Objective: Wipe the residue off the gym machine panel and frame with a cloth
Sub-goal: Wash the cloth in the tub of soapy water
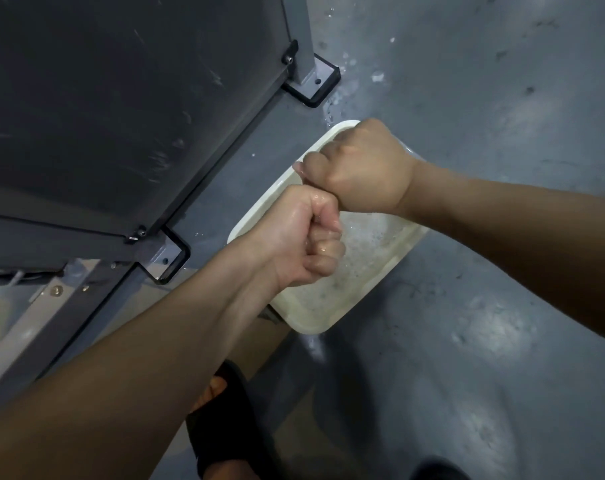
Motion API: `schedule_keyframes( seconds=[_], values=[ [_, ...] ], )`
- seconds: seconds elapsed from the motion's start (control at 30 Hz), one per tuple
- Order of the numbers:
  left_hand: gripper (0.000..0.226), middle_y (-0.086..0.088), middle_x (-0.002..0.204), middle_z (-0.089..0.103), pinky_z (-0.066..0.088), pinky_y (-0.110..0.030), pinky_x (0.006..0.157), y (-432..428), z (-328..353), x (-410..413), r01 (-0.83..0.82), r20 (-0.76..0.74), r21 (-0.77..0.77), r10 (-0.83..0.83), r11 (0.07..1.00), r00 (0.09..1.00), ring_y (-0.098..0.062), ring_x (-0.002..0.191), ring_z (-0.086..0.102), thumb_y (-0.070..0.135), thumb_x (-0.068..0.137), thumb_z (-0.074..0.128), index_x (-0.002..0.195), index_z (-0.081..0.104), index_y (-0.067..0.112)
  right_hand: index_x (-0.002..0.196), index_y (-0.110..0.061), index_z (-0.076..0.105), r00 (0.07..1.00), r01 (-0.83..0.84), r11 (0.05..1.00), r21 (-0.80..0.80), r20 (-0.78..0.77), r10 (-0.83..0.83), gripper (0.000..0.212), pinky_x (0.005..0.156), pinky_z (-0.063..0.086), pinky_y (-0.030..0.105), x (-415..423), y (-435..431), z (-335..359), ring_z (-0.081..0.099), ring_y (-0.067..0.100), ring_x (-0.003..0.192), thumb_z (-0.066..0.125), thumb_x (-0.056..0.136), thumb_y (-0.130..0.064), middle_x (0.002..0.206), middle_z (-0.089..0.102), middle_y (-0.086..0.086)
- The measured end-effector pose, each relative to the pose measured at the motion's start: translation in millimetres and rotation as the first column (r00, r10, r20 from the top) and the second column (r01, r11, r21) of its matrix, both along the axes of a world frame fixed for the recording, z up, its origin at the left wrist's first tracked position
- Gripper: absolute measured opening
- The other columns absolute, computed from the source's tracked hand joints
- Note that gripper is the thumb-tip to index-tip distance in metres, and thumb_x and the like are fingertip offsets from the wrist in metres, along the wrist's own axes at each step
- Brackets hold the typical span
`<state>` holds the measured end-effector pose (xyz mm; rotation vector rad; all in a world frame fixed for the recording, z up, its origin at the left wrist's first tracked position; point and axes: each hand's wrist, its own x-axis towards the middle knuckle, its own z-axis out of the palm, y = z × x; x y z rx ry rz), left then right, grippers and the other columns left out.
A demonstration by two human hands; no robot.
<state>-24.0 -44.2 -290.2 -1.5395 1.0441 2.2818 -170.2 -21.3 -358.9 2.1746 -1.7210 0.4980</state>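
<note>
My left hand and my right hand are wet and clenched into tight fists. They are pressed end to end, over a white basin of soapy water on the floor. The cloth is hidden inside the fists, so I cannot see it. The machine's dark panel fills the upper left, marked with pale streaks and scratches. Its grey frame post stands at the panel's right edge.
Two black-edged foot plates bolt the frame to the grey floor. Water drops lie on the floor near the far plate. My foot in a black sandal stands just below the basin.
</note>
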Motion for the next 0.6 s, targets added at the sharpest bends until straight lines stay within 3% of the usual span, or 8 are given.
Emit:
schedule_keyframes(
  seconds=[0.1,0.23,0.37,0.43,0.5,0.53,0.57,0.6],
  values=[
    [0.034,0.006,0.053,0.008,0.005,-0.017,0.041,-5,7,1,-0.055,-0.056,0.04,0.057,0.998,0.997,-0.013,0.049,0.003,0.006,0.053,0.038,0.066,0.013,0.026,0.06,-0.013,0.052,0.999,0.006,0.991,-0.133,0.032,-0.002,0.053,0.05,0.019,0.02,0,-9,5,0.041,0.024,0.035,0.035,0.109,-0.024,0.043,0.042,0.0],
    [0.032,0.007,0.053,0.006,0.006,-0.014,0.039,-6,12,5,-0.098,-0.128,0.11,0.112,0.989,0.985,-0.013,0.047,0.003,0.007,0.049,0.036,0.062,0.014,0.026,0.06,-0.016,0.052,1.0,0.001,0.978,-0.211,-0.002,-0.001,0.045,0.05,0.019,0.02,0,-14,15,0.041,0.023,0.035,0.05,0.104,-0.023,0.044,0.043,-0.001],
    [0.037,0.007,0.049,0.007,0.008,-0.013,0.038,-7,15,3,-0.106,-0.2,0.158,0.137,0.982,0.97,-0.013,0.046,0.003,0.007,0.038,0.043,0.056,0.017,0.025,0.063,-0.018,0.054,1.0,-0.018,0.988,-0.156,-0.013,0.016,0.038,0.048,0.02,0.02,-2,-13,23,0.043,0.024,0.036,0.058,0.101,-0.023,0.046,0.044,-0.001],
    [0.039,0.007,0.049,0.011,0.008,-0.012,0.039,-9,7,4,-0.091,-0.178,0.074,0.103,0.993,0.979,-0.013,0.045,0.005,0.004,0.043,0.046,0.06,0.017,0.025,0.067,-0.016,0.057,1.0,-0.01,0.993,-0.117,-0.012,0.008,0.032,0.047,0.02,0.021,-3,-11,26,0.044,0.024,0.039,0.061,0.098,-0.021,0.049,0.047,0.0],
    [0.033,0.003,0.051,0.02,0.013,-0.017,0.041,-8,-13,8,0.116,-0.011,-0.177,-0.119,0.977,0.993,-0.013,0.042,0.013,-0.002,0.06,0.049,0.057,0.028,0.022,0.078,-0.015,0.061,0.999,-0.028,0.957,0.289,-0.021,0.035,0.013,0.048,0.027,0.025,6,-1,19,0.047,0.025,0.049,0.063,0.091,-0.017,0.06,0.057,0.0],
    [0.029,0.001,0.052,0.025,0.018,-0.02,0.042,-7,-26,11,0.333,0.155,-0.308,-0.298,0.891,0.942,-0.014,0.04,0.019,-0.002,0.069,0.053,0.059,0.036,0.018,0.087,-0.017,0.064,0.999,0.002,0.802,0.598,-0.038,0.025,0.006,0.051,0.034,0.028,14,6,17,0.049,0.025,0.056,0.061,0.092,-0.018,0.069,0.059,-0.001],
    [0.025,-0.002,0.054,0.032,0.023,-0.023,0.043,-5,-36,14,0.546,0.325,-0.377,-0.445,0.748,0.834,-0.017,0.041,0.027,0.002,0.076,0.057,0.062,0.042,0.016,0.093,-0.02,0.066,0.999,0.038,0.619,0.785,-0.042,-0.007,0.008,0.055,0.038,0.029,21,12,16,0.05,0.023,0.061,0.058,0.094,-0.021,0.073,0.056,-0.005],
    [0.024,-0.002,0.056,0.038,0.029,-0.024,0.044,-3,-43,16,0.68,0.44,-0.406,-0.522,0.611,0.731,-0.02,0.043,0.035,0.008,0.081,0.058,0.063,0.045,0.016,0.095,-0.022,0.065,0.998,0.053,0.522,0.852,-0.053,-0.015,0.009,0.057,0.04,0.03,26,16,16,0.05,0.02,0.064,0.057,0.096,-0.023,0.073,0.051,-0.007]
  ],
)
